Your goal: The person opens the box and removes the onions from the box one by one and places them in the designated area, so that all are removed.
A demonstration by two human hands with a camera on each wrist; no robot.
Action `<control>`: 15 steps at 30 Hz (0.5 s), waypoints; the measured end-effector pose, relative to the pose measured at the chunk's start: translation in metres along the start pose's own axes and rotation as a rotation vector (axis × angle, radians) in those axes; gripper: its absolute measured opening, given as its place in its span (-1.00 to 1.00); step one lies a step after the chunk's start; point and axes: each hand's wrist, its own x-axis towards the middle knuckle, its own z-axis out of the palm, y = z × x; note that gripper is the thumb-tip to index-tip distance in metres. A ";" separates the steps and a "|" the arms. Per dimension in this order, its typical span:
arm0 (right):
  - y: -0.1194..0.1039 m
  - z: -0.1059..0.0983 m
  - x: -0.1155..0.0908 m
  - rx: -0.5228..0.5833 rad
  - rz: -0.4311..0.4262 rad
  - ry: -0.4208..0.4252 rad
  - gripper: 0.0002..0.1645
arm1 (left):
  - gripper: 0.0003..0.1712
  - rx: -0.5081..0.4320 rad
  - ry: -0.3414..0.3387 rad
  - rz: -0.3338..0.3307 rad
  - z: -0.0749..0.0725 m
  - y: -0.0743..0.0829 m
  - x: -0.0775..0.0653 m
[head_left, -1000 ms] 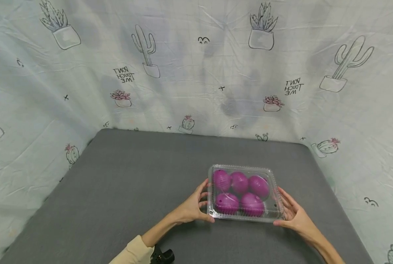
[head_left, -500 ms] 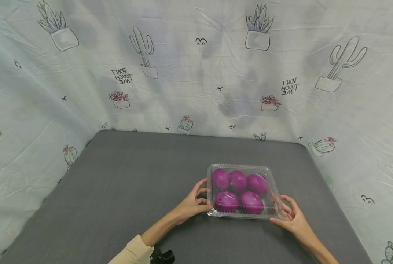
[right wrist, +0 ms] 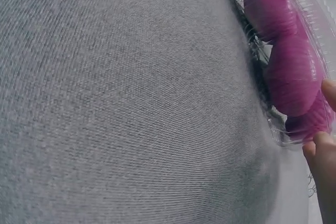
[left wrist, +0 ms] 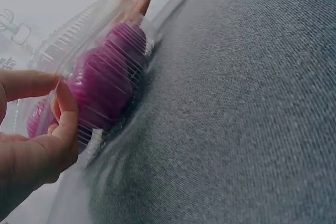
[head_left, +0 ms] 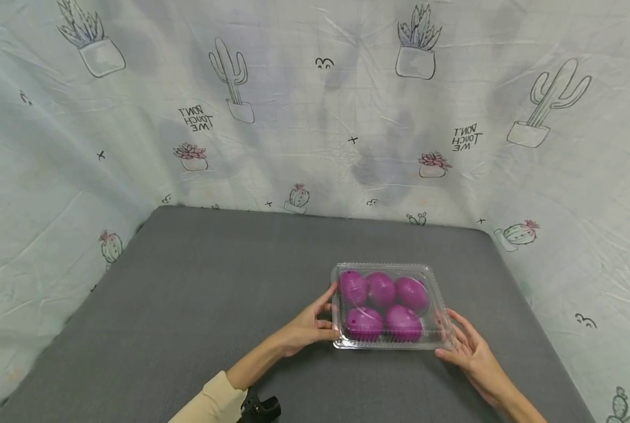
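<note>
Clear-plastic clamshell [head_left: 432, 336] with 5 magenta balls [head_left: 404, 322] rests on grey cloth [head_left: 230, 282], right of centre. Our left hand [head_left: 305, 331] pinches its left edge; our right hand [head_left: 476, 358] grips the opposite edge. We judge uneven squeezing could pop it open, spilling balls.

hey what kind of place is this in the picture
Probably a makeshift filming booth: cactus-printed fabric hangs behind and beside a gray cloth-covered surface, and a black device shows by the beige sleeve.
</note>
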 end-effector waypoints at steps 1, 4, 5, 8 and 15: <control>0.000 -0.001 0.000 0.024 -0.001 -0.010 -0.05 | 0.17 0.006 0.003 -0.005 0.000 0.001 0.000; 0.001 -0.003 0.000 0.082 -0.010 -0.046 -0.06 | 0.15 0.019 0.014 -0.016 0.001 0.004 0.001; 0.001 -0.004 -0.001 0.085 -0.005 -0.053 -0.07 | 0.15 0.023 0.014 -0.016 0.001 0.005 0.001; -0.001 -0.005 -0.004 0.068 0.046 -0.057 -0.10 | 0.13 0.034 0.018 -0.018 0.002 0.007 0.001; -0.009 -0.003 -0.004 -0.026 0.111 -0.008 -0.10 | 0.13 0.036 0.021 -0.020 0.001 0.007 0.002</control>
